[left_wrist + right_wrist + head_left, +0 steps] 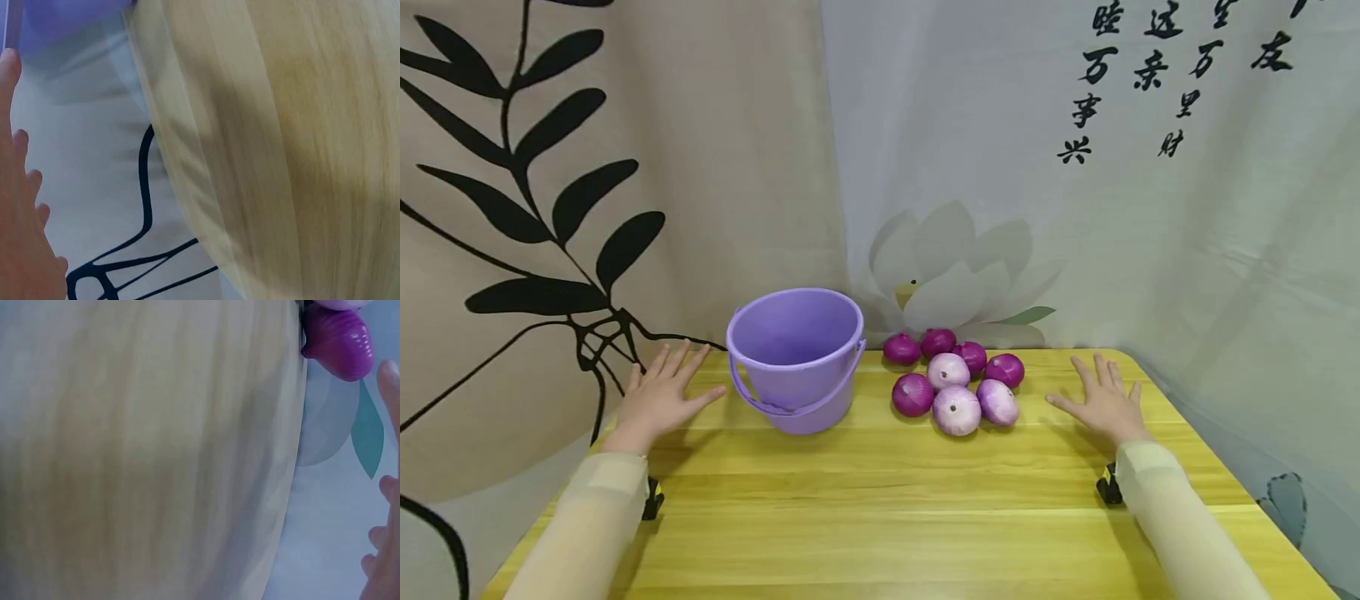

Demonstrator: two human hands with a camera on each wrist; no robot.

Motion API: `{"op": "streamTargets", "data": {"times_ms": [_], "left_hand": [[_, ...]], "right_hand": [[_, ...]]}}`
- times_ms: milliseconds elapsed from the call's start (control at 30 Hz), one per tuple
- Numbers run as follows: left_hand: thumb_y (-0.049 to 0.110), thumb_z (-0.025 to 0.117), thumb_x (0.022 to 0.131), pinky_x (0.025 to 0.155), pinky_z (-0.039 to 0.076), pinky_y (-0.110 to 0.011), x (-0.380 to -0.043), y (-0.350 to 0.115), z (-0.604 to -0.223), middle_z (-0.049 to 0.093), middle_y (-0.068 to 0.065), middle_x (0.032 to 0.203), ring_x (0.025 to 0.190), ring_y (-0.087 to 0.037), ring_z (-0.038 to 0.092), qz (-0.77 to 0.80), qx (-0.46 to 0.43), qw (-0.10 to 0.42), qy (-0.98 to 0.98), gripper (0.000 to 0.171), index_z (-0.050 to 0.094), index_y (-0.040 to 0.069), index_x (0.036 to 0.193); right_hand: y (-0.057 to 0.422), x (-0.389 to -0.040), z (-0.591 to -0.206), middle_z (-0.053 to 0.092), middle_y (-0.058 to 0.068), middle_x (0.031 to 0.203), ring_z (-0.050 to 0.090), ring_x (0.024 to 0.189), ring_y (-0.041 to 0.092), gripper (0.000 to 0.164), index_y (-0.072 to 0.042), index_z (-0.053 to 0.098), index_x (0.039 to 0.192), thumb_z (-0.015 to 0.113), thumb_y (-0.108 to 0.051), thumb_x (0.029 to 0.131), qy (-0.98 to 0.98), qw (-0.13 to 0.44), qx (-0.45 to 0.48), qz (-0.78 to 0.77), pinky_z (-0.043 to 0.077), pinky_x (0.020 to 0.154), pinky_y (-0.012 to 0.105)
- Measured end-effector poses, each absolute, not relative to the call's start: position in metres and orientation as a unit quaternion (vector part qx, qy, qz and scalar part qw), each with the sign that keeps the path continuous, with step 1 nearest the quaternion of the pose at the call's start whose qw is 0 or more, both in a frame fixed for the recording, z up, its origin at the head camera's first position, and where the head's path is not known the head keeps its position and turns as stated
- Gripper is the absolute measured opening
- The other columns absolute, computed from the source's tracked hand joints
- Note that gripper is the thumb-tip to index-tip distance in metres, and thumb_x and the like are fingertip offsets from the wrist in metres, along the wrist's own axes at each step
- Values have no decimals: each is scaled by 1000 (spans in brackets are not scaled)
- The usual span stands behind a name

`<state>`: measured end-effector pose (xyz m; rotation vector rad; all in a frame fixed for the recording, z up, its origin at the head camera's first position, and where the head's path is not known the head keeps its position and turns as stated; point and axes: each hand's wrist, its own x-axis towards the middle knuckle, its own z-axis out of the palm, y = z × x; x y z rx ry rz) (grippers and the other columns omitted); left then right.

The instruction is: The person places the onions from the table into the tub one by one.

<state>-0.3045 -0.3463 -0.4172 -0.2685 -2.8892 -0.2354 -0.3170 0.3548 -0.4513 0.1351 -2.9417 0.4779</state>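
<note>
The left hand [664, 396] and right hand [1103, 403] are spread, fingers apart: the left beside a round purple plastic bucket [790, 383], the right near eight round purple and whitish-purple onions [947, 372] clustered on the yellow wood-grain counter [880, 517].

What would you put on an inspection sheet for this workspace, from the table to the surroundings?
Surface: wood-grained table.
Bucket: upright, handle hanging down its near side.
Onions: eight, five dark and three pale, grouped right of the bucket.
Clutter: nothing seen.
Left grip: fingers spread, left of the bucket, holding nothing.
Right grip: fingers spread, right of the onions, holding nothing.
Cables: nothing seen.
Surroundings: cloth backdrop with printed leaves, flower and writing.
</note>
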Motion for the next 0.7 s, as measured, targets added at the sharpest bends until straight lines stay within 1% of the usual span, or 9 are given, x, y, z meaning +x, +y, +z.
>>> {"op": "streamTargets", "data": {"times_ms": [133,333,533,700], "left_hand": [[68,41,92,102,-17,-67,-306,-345,-421,1,-13,160,144,-41,-8,-78,-95,115,-986,83,9,26,156],[66,43,92,102,-14,-70,-307,-345,-426,3,-15,160,143,-43,-5,-80,-94,97,-988,83,15,21,156],[67,42,92,101,-12,-73,-307,-348,-432,2,-13,160,143,-45,-5,-94,-94,84,-988,83,12,22,156],[68,41,92,102,-13,-71,-307,-352,-438,1,-13,161,143,-44,-7,-103,-89,83,-987,83,9,25,156]], "right_hand": [[351,-314,-449,-7,28,156,-10,140,51,99,-12,12,155,49,-72,86,-983,74,48,158,-14,96,77],[345,-315,-453,-7,28,156,-9,140,51,98,-13,10,156,49,-71,86,-984,58,51,159,-14,95,77],[346,-316,-455,-7,28,156,-8,140,52,99,-13,11,155,48,-73,86,-986,54,45,154,-11,96,78],[349,-314,-454,-7,28,156,-5,140,52,98,-13,10,156,48,-71,87,-987,55,40,144,-10,97,78]]}}
